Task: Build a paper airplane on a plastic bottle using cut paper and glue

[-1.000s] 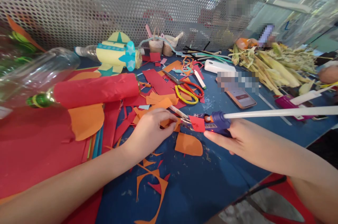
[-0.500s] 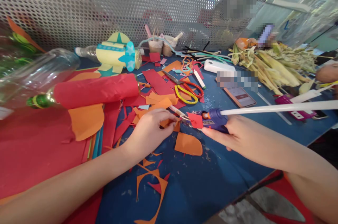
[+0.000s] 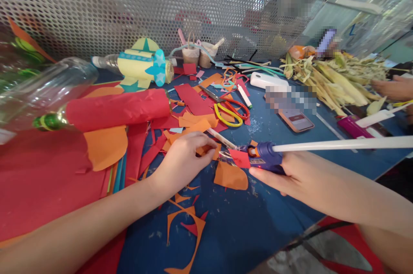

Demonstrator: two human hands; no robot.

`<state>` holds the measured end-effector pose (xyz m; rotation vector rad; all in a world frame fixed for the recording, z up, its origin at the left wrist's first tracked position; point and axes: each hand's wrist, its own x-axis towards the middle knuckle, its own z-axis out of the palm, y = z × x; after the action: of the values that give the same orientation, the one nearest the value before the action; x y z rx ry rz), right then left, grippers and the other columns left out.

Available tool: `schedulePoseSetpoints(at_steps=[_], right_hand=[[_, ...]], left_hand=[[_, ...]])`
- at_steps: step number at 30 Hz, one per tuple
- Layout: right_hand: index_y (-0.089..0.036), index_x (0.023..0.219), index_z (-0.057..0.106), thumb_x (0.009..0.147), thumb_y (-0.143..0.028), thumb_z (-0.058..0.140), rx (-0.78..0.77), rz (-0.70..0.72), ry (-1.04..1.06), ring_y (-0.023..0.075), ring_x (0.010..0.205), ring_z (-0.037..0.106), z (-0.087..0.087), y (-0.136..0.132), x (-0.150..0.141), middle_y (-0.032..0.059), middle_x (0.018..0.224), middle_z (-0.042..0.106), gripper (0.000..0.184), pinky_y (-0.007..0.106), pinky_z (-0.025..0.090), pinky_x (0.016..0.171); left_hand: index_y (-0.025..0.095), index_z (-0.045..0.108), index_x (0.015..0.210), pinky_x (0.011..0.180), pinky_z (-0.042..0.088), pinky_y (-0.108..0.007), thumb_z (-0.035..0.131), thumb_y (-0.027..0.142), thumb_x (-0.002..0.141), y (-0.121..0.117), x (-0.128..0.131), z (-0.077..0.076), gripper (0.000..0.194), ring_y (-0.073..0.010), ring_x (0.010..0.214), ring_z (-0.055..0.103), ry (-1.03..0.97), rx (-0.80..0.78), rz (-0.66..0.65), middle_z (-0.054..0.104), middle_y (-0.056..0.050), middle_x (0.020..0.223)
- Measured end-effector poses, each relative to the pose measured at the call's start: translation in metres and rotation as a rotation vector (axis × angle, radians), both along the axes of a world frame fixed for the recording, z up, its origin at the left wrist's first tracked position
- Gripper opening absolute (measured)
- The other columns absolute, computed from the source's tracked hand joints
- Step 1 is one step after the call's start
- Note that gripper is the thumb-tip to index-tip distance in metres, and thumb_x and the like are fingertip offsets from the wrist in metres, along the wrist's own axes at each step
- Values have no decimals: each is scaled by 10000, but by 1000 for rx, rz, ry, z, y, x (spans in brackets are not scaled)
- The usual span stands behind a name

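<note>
Glue gun (image 3: pixel 266 158), blue-bodied, sits at about four o'clock from the middle of the view, its nozzle pointing toward nine. The right hand (image 3: pixel 298 171) is closed around it, one digit stretched along the lower side of the body. A white glue stick (image 3: pixel 342 144) runs out of the back toward three o'clock; a red paper piece (image 3: pixel 239 158) covers part of the front.

The left hand (image 3: pixel 187 153) is at nine o'clock from the nozzle, fingers curled, thumb and forefinger nearly together — whether they pinch anything, I cannot tell. Orange scraps (image 3: pixel 217 152) lie beside those tips.

An orange round-ended piece (image 3: pixel 231 177) lies on the blue table (image 3: pixel 258 222), at five o'clock from the nozzle. Scissors (image 3: pixel 223 101) lie between ten and eleven o'clock from the gun — the phone (image 3: pixel 297 118) between one and two.
</note>
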<state>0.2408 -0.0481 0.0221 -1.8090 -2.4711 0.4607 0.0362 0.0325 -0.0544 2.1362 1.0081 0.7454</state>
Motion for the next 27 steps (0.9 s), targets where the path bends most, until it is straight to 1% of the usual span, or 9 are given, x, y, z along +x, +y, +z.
schedulePoseSetpoints(at_steps=[3,6,9,12,16,21,25,27], right_hand=[[-241,769,591,931,-447,432,-29,-28,6,141,345,485,-1,4,0,-66,402,515,306,274,356,471],[-238,692,564,930,-440,435,-76,-68,54,151,398,556,-1,8,2,-50,443,585,337,270,389,492],[-238,634,556,926,-447,438,-104,-71,89,144,395,555,0,7,2,-48,441,594,379,264,393,483],[-234,638,567,918,-440,455,-72,-55,63,141,400,545,1,2,2,-46,445,585,365,261,369,463],[-233,699,581,907,-423,480,1,-32,39,149,466,561,1,-1,2,-30,539,627,300,264,370,486],[-238,710,593,923,-439,450,-47,-42,58,128,343,475,0,2,1,-53,425,558,325,267,337,435],[-234,741,597,915,-428,467,-2,-18,34,145,416,528,1,1,1,-44,472,567,291,262,334,447],[-234,693,579,917,-436,461,-8,-27,35,146,421,532,1,0,2,-46,462,558,324,262,343,459]], left_hand=[[215,684,801,718,501,-274,558,170,799,0,0,0,134,-174,786,636,1,21,2,680,-24,827],[214,673,767,731,496,-267,559,160,801,0,0,0,130,-169,794,634,0,33,-9,678,-19,822],[213,679,780,729,495,-259,562,147,797,0,-1,0,135,-165,792,635,7,29,-4,678,-18,829],[223,687,792,723,501,-266,564,160,796,0,-1,1,138,-170,784,638,17,20,2,680,-17,829],[224,689,791,727,506,-273,560,172,797,0,0,1,139,-176,794,640,9,10,-5,683,-21,832],[215,692,816,725,500,-260,567,141,790,0,0,0,148,-164,782,638,9,16,16,681,-19,837],[215,698,799,729,496,-255,569,126,787,-1,0,0,157,-163,791,638,12,8,1,681,-19,838],[212,698,807,724,497,-255,570,128,790,-1,0,1,154,-163,787,638,13,9,5,681,-21,837]])
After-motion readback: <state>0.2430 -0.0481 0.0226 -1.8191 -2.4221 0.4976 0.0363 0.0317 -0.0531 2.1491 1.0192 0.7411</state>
